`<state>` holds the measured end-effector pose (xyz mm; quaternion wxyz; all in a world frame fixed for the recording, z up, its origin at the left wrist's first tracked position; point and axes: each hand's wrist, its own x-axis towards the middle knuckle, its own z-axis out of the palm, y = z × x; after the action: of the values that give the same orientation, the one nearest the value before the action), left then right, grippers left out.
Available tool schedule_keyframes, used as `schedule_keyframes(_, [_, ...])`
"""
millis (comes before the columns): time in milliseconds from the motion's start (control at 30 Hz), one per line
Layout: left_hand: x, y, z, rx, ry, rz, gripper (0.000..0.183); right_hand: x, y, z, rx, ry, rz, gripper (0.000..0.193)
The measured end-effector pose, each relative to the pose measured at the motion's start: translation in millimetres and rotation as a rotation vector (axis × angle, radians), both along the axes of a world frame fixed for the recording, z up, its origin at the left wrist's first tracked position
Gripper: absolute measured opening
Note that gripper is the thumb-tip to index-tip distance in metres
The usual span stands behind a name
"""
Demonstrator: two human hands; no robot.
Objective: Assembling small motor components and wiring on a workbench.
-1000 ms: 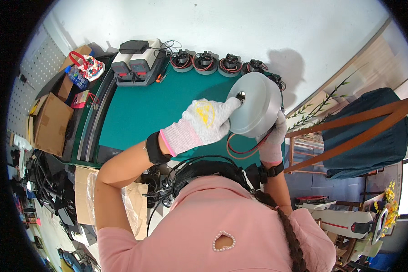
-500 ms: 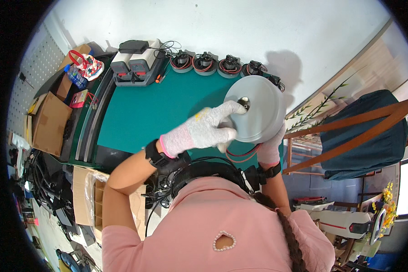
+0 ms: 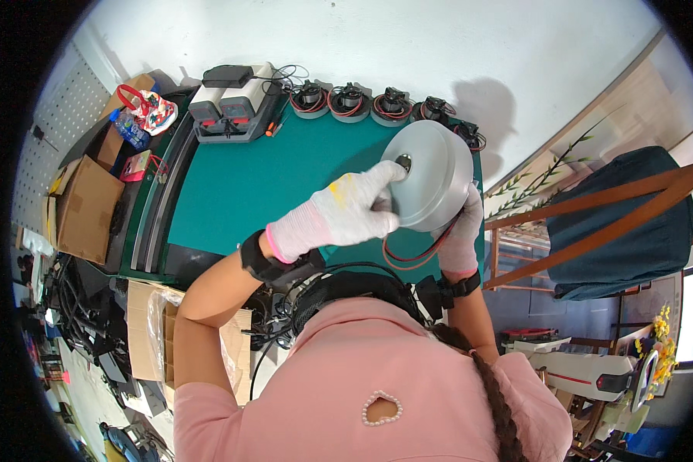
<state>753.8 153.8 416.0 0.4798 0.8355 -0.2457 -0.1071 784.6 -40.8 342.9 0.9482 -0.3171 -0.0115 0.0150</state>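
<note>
My right hand (image 3: 460,231), in a white-and-pink knit glove, grips a grey round housing (image 3: 439,173) from its right and lower side. The housing is tilted, its smooth face turned to the left, and red and dark wires (image 3: 408,260) loop beneath it. My left hand (image 3: 354,204), gloved alike, reaches across from the left. Its index fingertip touches a small shiny metal piece (image 3: 403,161) at the middle of the housing's face. The left thumb stands apart from that finger, close to the housing's lower edge. The right fingertips are mostly hidden behind the housing.
Several wired black units on grey round bases (image 3: 349,102) line the back of the green mat (image 3: 246,189). A grey-and-white twin device (image 3: 227,112) stands at the back left. Cardboard boxes (image 3: 88,208) are on the left; a wooden chair with dark cloth (image 3: 620,223) is on the right.
The housing has shifted slightly left and tilted more to the side. My left hand has followed it, with the index finger still at the metal piece.
</note>
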Motion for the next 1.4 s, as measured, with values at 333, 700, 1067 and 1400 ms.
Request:
schedule_keyframes(333, [-16,-4,-15,-1.198,0.926,-0.229,0.064,-1,-1,-1,-0.021,-0.020,0.086,0.029])
schedule_keyframes(700, [11,56,-55,0.439,-0.647,0.438,0.061,12,-2,-14,-0.151,0.120,0.086,0.029])
schedule_keyframes(1067, [-43,117,-122,0.350,0.100,0.460,0.045,44,19,-86,-2.035,-0.539,0.230,0.036])
schedule_keyframes(1400, [-68,154,-155,0.271,0.348,0.542,0.043,41,26,-127,-2.129,-0.845,0.495,0.040])
